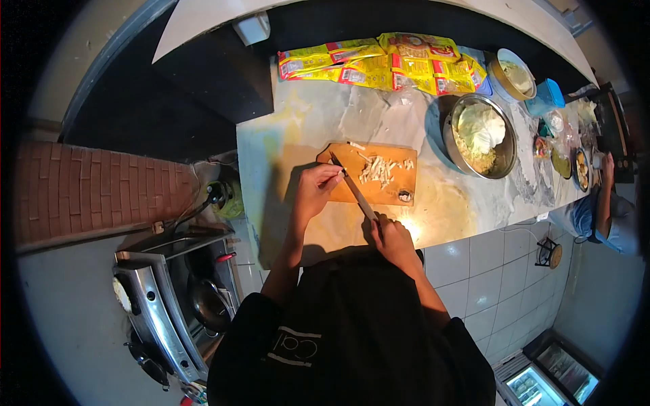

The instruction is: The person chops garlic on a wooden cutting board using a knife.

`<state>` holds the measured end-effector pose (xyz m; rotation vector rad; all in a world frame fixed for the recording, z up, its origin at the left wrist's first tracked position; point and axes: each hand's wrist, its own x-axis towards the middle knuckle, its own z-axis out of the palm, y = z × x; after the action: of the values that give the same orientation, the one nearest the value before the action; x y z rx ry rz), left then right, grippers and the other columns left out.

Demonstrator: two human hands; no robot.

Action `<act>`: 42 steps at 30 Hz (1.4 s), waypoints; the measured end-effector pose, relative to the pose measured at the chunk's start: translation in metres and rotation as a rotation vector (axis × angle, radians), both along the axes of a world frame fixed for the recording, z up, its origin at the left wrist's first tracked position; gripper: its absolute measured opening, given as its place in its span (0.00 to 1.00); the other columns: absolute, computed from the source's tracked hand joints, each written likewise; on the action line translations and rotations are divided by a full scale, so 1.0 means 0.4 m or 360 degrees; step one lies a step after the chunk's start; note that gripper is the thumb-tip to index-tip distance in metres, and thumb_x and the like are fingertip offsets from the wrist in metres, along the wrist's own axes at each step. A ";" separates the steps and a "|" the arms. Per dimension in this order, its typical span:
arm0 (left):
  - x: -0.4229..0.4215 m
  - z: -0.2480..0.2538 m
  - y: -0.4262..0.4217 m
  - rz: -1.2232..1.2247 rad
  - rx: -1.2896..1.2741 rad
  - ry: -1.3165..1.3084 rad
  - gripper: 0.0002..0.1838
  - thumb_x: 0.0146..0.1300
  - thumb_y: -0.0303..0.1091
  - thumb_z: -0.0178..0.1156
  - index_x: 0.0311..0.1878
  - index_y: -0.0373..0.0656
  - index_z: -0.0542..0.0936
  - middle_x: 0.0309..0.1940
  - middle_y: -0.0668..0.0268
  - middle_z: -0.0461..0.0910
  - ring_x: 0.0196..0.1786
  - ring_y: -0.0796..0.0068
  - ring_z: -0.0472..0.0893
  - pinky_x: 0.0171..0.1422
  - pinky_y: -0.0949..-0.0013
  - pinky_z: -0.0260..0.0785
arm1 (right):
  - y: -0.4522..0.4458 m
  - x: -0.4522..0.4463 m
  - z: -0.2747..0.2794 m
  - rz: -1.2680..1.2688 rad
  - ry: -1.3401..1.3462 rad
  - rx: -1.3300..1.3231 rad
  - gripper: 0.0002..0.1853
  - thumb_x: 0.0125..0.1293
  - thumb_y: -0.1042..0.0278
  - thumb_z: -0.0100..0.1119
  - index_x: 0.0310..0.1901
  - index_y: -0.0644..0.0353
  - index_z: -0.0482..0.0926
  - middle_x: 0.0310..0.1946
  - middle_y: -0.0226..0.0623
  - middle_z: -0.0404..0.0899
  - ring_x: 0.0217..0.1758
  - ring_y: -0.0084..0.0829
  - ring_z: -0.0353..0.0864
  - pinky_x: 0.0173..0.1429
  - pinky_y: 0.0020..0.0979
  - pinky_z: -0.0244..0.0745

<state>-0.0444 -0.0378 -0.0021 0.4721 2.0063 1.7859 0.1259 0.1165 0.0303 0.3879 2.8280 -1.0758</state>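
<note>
A wooden cutting board point(345, 193) lies on the marble counter, with cut pale strips point(378, 170) spread over its middle and right side. My right hand point(394, 240) is closed around the handle of a knife point(360, 197), whose blade points up and left across the board. At the board's left edge, my left hand point(317, 189) has its fingers pinched together beside the knife tip. A small pale piece shows at those fingertips, too small to make out. Near the board's lower right corner is a dark-rimmed hole point(405, 195) with a pale bit in it.
Yellow packets point(413, 64) line the counter's back. A metal bowl point(506, 159) holding cabbage stands right of the board, a second bowl point(501, 80) and a blue container point(546, 98) behind it. Another person's arm point(604, 196) is at the far right. A stove point(159, 318) stands lower left.
</note>
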 end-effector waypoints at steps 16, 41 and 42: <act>0.010 0.030 0.001 -0.0160 -0.0436 0.0222 0.14 0.58 0.22 0.66 0.49 0.37 0.82 0.34 0.60 0.83 0.40 0.76 0.83 0.42 0.73 0.76 | 0.006 -0.033 -0.014 -0.0157 0.0019 -0.0049 0.08 0.67 0.68 0.55 0.38 0.66 0.76 0.21 0.55 0.77 0.27 0.57 0.78 0.31 0.50 0.72; 0.059 -0.023 0.005 0.0254 -0.0247 0.0333 0.21 0.57 0.24 0.65 0.53 0.45 0.72 0.34 0.69 0.85 0.36 0.75 0.84 0.44 0.70 0.69 | -0.020 -0.058 -0.026 0.0068 -0.0009 0.0328 0.07 0.70 0.71 0.50 0.36 0.65 0.69 0.17 0.53 0.75 0.22 0.55 0.77 0.25 0.46 0.72; 0.059 -0.022 0.003 0.0257 -0.0289 0.0350 0.21 0.57 0.24 0.66 0.53 0.45 0.72 0.34 0.69 0.85 0.36 0.75 0.84 0.44 0.70 0.69 | -0.013 -0.063 -0.024 0.0080 -0.0002 0.0329 0.07 0.70 0.71 0.50 0.36 0.65 0.69 0.17 0.53 0.75 0.22 0.55 0.77 0.25 0.46 0.72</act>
<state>-0.0210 -0.0365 -0.0109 0.4786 2.3949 1.6823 0.1007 0.1111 0.0205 0.3310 2.9399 -0.7761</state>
